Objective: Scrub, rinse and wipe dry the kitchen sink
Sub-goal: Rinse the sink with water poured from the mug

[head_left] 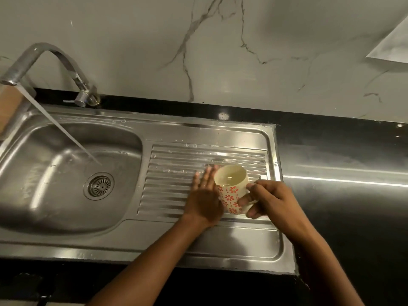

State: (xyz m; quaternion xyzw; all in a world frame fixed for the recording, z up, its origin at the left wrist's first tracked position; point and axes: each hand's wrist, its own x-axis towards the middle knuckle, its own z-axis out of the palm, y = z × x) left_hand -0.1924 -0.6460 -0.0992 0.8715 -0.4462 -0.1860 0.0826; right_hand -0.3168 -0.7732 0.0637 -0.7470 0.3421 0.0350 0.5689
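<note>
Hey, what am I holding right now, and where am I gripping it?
The right hand grips the floral mug by its right side; the left hand lies flat, holding nothing.

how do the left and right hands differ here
The left hand lies flat, fingers straight, on the ribbed steel drainboard; the right hand curls round the cream red-flowered mug. The left holds nothing; the right holds the mug tilted. Both are over the drainboard, flanking the mug.
</note>
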